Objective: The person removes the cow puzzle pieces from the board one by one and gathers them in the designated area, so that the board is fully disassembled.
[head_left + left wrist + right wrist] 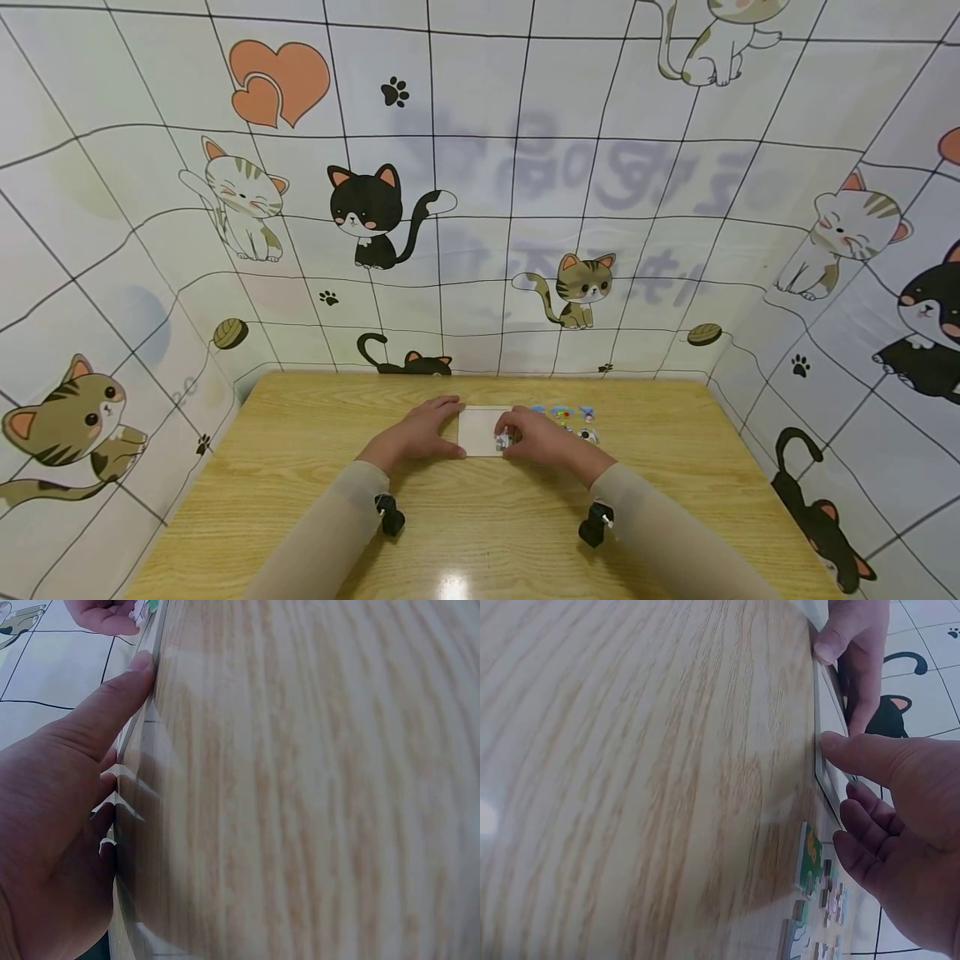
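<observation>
A pale, shallow puzzle board (478, 432) with a raised rim lies on the wooden table. At its left end rests my left hand (423, 429), thumb by the near corner and fingers toward the far corner. In the left wrist view that thumb (120, 694) touches the board's near edge. My right hand (542, 435) is over the board's right end and pinches a small printed puzzle piece (503, 440) between thumb and fingers. The fingers partly cover the piece. In the right wrist view the right thumb (859, 756) lies at the board's near edge.
Several loose, colourful puzzle pieces (562, 412) lie to the right of the board, partly behind my right hand. A green one (808, 859) shows close by in the right wrist view. A cat-printed cloth (480, 317) hangs behind the table (480, 517) and along its sides.
</observation>
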Demonstrator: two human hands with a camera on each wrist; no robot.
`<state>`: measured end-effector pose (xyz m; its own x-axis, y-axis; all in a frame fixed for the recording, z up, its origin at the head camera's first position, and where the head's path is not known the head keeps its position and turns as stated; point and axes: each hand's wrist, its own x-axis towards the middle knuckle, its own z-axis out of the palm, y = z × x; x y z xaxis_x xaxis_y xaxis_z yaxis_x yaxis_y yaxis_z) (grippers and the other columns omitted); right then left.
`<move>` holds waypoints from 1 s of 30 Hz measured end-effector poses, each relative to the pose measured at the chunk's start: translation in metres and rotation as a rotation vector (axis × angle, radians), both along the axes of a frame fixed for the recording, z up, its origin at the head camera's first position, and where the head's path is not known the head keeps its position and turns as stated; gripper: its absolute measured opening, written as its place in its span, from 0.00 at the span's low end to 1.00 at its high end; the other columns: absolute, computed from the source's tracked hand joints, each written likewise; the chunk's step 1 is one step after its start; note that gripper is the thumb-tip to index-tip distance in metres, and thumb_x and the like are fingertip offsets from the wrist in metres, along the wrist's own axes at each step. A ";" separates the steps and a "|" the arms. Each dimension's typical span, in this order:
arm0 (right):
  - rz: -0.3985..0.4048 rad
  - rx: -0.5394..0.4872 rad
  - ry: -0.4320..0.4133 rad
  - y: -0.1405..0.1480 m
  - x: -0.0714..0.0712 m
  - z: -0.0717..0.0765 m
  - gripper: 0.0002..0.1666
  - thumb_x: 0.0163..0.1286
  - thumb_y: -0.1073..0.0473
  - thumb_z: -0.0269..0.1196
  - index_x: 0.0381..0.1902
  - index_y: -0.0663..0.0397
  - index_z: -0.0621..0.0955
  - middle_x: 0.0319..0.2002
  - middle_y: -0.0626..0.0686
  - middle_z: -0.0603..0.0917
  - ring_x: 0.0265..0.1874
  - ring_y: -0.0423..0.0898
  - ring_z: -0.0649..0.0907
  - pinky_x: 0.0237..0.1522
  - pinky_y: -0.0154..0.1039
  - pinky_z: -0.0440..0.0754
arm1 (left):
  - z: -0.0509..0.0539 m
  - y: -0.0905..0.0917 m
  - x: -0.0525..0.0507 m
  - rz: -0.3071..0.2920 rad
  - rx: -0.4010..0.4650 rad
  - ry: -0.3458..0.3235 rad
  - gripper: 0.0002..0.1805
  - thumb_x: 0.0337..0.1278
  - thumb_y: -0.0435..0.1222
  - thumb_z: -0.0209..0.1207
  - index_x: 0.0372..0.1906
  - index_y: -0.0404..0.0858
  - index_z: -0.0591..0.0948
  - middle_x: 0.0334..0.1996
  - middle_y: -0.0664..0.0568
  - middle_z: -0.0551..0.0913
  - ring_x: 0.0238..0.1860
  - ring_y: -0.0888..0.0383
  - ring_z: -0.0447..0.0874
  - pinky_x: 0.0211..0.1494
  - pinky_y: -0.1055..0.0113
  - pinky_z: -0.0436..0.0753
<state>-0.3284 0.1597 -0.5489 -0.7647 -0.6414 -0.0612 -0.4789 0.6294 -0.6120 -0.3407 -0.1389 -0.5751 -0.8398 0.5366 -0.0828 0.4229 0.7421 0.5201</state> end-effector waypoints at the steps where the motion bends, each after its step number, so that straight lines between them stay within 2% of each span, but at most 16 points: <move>1: 0.002 -0.009 -0.003 0.000 0.000 0.000 0.15 0.73 0.62 0.77 0.55 0.52 0.87 0.46 0.51 0.81 0.43 0.45 0.80 0.47 0.48 0.83 | 0.000 0.000 0.000 0.000 -0.001 0.001 0.54 0.65 0.61 0.75 0.88 0.46 0.66 0.89 0.48 0.58 0.88 0.37 0.53 0.85 0.31 0.57; 15: -0.012 0.003 0.066 0.003 0.001 -0.004 0.14 0.73 0.61 0.77 0.53 0.52 0.87 0.42 0.48 0.79 0.39 0.43 0.78 0.44 0.44 0.81 | -0.003 0.000 -0.002 -0.005 -0.003 0.014 0.54 0.64 0.61 0.76 0.87 0.44 0.66 0.88 0.47 0.59 0.88 0.38 0.53 0.85 0.33 0.58; 23: -0.035 -0.087 0.074 0.008 0.011 0.001 0.16 0.74 0.62 0.75 0.56 0.59 0.87 0.44 0.51 0.77 0.40 0.45 0.77 0.44 0.42 0.81 | -0.002 0.001 0.000 0.001 -0.002 0.006 0.54 0.64 0.61 0.75 0.88 0.45 0.66 0.88 0.48 0.58 0.88 0.38 0.53 0.85 0.33 0.57; 30: -0.066 -0.109 0.079 0.014 0.018 0.005 0.15 0.75 0.62 0.74 0.58 0.55 0.86 0.43 0.48 0.75 0.42 0.45 0.75 0.44 0.42 0.78 | 0.001 0.001 0.001 0.004 -0.014 0.001 0.54 0.65 0.60 0.76 0.88 0.46 0.66 0.88 0.49 0.59 0.88 0.38 0.53 0.85 0.33 0.57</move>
